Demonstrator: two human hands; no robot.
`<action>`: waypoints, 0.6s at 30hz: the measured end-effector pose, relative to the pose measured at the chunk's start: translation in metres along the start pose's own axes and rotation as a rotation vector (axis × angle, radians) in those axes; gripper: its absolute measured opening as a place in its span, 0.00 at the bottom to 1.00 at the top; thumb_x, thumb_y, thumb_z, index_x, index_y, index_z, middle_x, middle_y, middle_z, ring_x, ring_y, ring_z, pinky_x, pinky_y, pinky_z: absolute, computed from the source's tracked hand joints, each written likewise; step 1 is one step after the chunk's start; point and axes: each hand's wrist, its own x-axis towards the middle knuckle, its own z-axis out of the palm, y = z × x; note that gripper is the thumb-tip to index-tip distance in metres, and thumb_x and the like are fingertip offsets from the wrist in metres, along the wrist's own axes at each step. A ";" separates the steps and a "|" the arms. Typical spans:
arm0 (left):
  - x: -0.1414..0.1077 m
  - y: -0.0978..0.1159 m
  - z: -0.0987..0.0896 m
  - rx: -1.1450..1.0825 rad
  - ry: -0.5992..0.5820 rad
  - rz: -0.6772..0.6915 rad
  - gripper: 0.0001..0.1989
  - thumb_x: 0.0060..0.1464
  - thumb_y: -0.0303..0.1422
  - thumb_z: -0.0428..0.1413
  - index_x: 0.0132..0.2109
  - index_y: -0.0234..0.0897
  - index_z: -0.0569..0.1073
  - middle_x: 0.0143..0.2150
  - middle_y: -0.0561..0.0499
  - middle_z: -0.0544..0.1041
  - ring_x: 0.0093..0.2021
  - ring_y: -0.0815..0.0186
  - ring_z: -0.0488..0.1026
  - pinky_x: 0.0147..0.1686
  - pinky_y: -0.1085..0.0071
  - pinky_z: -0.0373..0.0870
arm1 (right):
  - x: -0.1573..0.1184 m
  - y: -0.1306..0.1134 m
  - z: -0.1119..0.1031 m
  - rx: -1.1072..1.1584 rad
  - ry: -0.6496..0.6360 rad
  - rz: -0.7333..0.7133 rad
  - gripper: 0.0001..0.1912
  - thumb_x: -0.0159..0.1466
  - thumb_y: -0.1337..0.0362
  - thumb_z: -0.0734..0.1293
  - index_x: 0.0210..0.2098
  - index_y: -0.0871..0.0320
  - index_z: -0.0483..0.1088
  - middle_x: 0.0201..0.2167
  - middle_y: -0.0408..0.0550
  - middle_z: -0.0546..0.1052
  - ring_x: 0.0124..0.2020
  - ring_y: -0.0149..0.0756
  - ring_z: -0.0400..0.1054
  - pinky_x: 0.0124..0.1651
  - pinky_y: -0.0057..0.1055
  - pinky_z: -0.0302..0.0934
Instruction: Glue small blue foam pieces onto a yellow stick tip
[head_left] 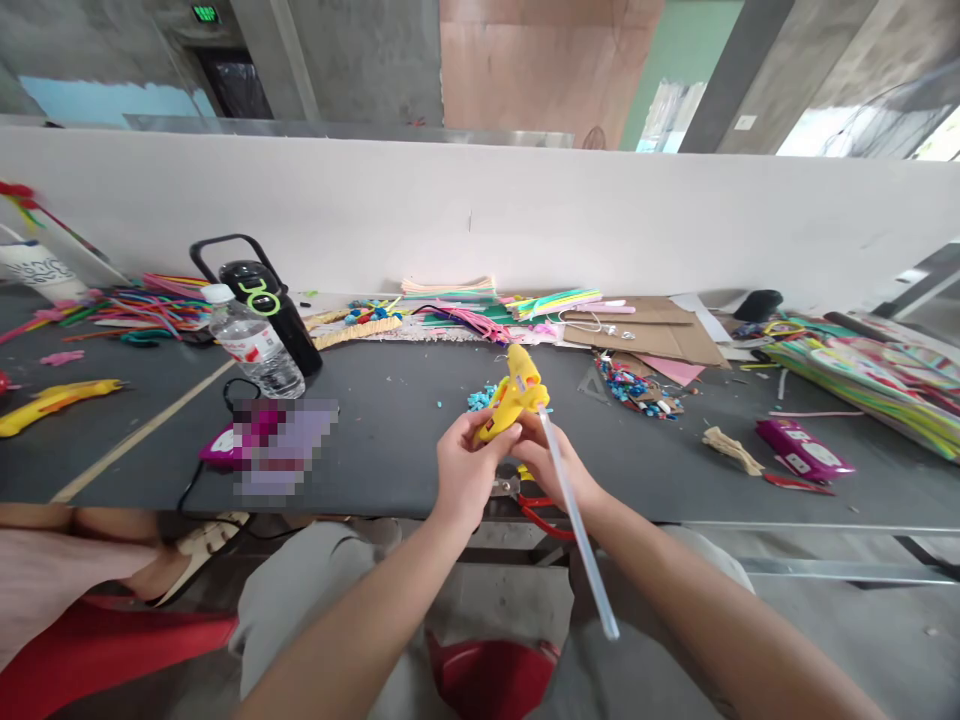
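A yellow hot glue gun [513, 392] is held over the front part of the dark table. My left hand [469, 465] is closed round its handle. My right hand [559, 465] has its fingers bent against the gun's rear, partly hidden behind the glue stick. A long translucent glue stick [576, 515] sticks out of the gun's back, slanting down towards me. Small blue pieces [480, 398] lie on the table just behind my left hand. Below my hands, red-handled scissors or pliers [544, 515] rest at the table edge, partly covered.
A water bottle [259, 345] and a black flask [281, 310] stand to the left. Coloured pipe cleaners [150, 310] and foam strips [555, 302] lie along the back. Beads [637, 388] and a purple box [802, 450] are on the right. A person's foot [199, 550] shows at lower left.
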 end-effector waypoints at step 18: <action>0.018 0.028 -0.009 0.167 -0.179 0.105 0.16 0.59 0.45 0.60 0.42 0.34 0.78 0.45 0.42 0.83 0.39 0.63 0.80 0.42 0.67 0.75 | 0.001 -0.024 -0.053 0.210 0.369 0.058 0.11 0.58 0.61 0.72 0.40 0.56 0.72 0.26 0.40 0.71 0.22 0.27 0.62 0.28 0.28 0.59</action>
